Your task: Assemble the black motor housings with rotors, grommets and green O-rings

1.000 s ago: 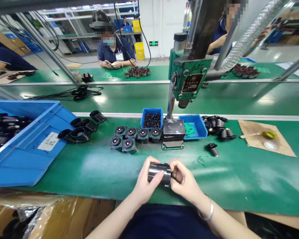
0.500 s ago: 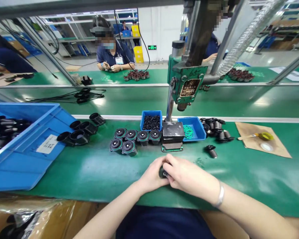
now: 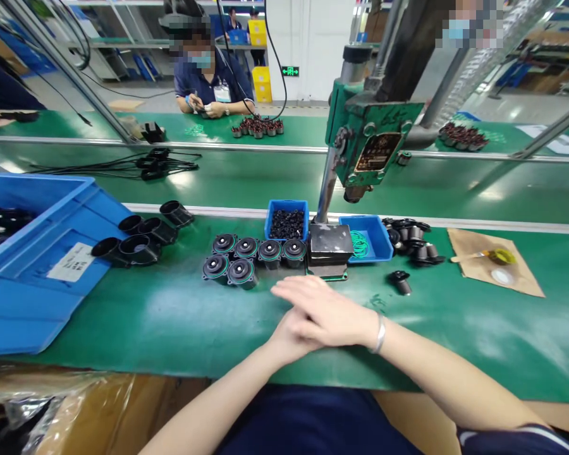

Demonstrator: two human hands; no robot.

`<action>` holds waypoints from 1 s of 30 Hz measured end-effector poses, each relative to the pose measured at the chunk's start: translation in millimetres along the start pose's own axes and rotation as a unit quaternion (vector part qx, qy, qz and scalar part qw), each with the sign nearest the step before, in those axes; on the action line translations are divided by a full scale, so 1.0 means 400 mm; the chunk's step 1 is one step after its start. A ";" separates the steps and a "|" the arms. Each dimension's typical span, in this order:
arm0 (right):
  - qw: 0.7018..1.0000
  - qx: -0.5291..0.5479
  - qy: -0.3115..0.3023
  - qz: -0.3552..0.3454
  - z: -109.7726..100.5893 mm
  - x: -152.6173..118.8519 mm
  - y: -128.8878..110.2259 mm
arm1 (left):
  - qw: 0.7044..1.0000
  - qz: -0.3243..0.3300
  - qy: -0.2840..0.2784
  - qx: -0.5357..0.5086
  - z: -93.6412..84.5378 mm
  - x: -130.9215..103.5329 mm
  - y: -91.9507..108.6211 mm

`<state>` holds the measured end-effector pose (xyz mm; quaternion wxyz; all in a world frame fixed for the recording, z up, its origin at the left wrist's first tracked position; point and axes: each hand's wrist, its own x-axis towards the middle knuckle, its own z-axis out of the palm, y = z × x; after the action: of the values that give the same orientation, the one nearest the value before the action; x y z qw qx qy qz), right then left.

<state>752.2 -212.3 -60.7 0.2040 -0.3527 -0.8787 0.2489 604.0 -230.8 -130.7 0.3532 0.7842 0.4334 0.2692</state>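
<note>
Near the front of the green table, my right hand (image 3: pixel 329 313) lies across the top of my left hand (image 3: pixel 287 338). Its fingers are stretched out, pointing left. The fingers of my left hand are hidden under it, and no part shows between the hands. Behind them stands a press with a black metal block (image 3: pixel 330 243) at its base. Several round black parts with green rings (image 3: pixel 241 272) stand left of the block. A blue bin of small black pieces (image 3: pixel 287 224) and a blue bin (image 3: pixel 377 240) with green rings (image 3: pixel 359 244) flank the block.
A large blue crate (image 3: pixel 33 278) is at the left, beside several black cylinders (image 3: pixel 140 248). The green press head (image 3: pixel 372 142) overhangs the table. Dark parts (image 3: pixel 410 240) and cardboard (image 3: pixel 521 272) with a brush lie at the right. A person sits across the table.
My right hand has spread flat over my left, and the dark part between them is now hidden. The whole view has shifted slightly, with the table objects appearing higher.
</note>
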 end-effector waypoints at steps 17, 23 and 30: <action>0.919 -0.179 0.255 0.242 -0.162 -0.192 0.199 | 0.999 0.042 -0.014 -0.023 0.005 0.002 -0.008; 0.913 -0.293 0.092 0.267 -0.199 -0.056 0.330 | 0.999 0.036 -0.019 -0.015 0.005 -0.002 -0.009; 0.918 -0.303 0.076 0.246 -0.251 -0.118 0.225 | 0.999 0.043 -0.018 -0.022 0.018 -0.002 -0.019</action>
<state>884.2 -160.3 -42.1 0.0858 -0.6206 -0.7793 -0.0145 605.1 -230.8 -140.9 0.3657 0.7990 0.3869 0.2796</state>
